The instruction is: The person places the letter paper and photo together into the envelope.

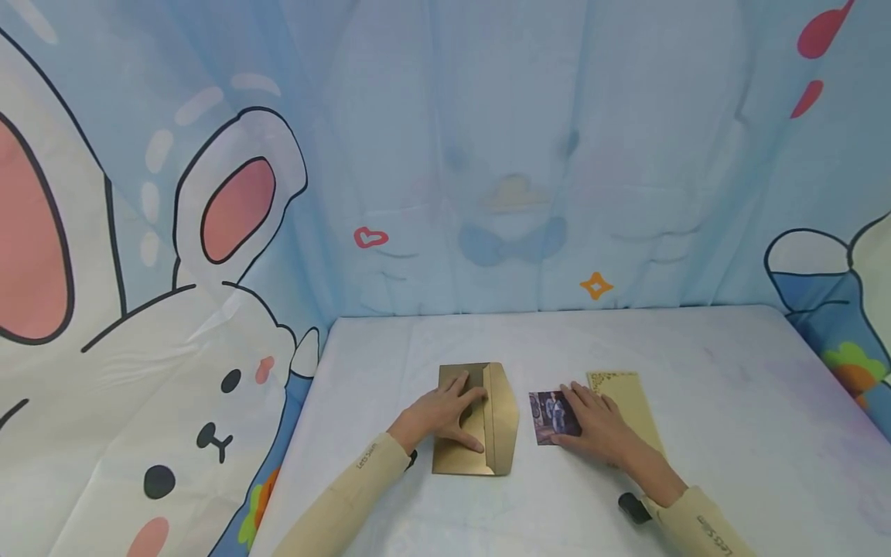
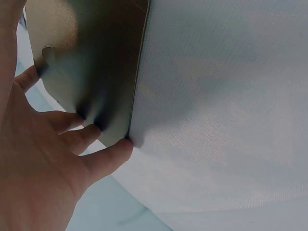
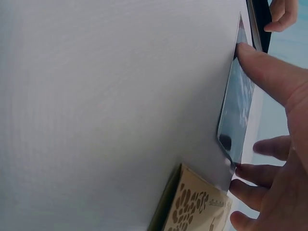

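A gold envelope [image 1: 462,458] lies flat on the left, its pointed flap [image 1: 503,418] folded out to the right. My left hand [image 1: 442,410] rests on it with spread fingers and thumb; in the left wrist view the fingertips [image 2: 94,127] touch its surface and edge. To its right is a small glossy photo [image 1: 546,418] of a figure in blue. My right hand [image 1: 599,425] holds the photo by its right part, thumb at the near edge and fingers at the far edge. Partly hidden under that hand is a gold patterned card [image 1: 629,394].
Everything lies on a white cloth-covered table [image 1: 404,348]. A light blue curtain [image 1: 515,155] with cartoon prints hangs right behind it, and a rabbit-printed cloth [image 1: 195,402] borders the left side. A dark band [image 1: 633,508] sits at my right wrist.
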Motion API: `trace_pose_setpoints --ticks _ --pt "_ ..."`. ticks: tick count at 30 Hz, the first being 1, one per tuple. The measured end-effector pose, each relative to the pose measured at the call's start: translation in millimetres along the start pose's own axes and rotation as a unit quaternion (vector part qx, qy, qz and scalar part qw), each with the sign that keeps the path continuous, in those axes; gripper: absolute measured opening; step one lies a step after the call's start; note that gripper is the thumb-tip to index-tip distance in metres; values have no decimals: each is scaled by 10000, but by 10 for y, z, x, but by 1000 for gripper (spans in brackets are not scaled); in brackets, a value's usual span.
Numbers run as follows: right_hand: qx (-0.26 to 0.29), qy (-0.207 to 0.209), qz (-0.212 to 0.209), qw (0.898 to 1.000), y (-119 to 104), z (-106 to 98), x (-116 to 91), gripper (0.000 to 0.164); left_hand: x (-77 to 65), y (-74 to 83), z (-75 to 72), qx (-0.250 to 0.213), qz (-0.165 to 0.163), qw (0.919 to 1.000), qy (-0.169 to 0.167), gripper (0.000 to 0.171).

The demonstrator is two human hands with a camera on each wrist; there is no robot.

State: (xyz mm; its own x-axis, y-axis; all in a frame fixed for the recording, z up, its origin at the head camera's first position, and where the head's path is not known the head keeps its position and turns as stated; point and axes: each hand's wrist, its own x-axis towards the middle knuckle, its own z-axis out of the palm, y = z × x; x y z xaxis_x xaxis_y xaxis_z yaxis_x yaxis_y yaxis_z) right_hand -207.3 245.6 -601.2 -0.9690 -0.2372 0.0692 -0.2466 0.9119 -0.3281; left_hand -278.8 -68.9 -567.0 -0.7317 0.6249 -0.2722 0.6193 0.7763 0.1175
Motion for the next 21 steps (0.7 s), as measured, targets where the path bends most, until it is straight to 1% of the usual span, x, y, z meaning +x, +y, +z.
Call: trace_pose_setpoints --ticks 6,8,13,17,21 --pt "-85 137 -124 9998 59 -34 71 87 16 11 -20 -105 -49 9999 41 104" --pt "-113 181 -165 9996 78 -55 99 87 24 12 -27 -118 -66 9999 48 104" --pt "16 144 -109 9998 125 -85 159 90 48 12 -32 -156 -93 9998 60 104" --pt "181 151 -50 9997 156 -98 202 85 67 13 -26 -175 -123 9997 74 104" --pt "342 100 117 9993 173 -114 227 80 93 8 -25 -183 -152 9997 76 104"
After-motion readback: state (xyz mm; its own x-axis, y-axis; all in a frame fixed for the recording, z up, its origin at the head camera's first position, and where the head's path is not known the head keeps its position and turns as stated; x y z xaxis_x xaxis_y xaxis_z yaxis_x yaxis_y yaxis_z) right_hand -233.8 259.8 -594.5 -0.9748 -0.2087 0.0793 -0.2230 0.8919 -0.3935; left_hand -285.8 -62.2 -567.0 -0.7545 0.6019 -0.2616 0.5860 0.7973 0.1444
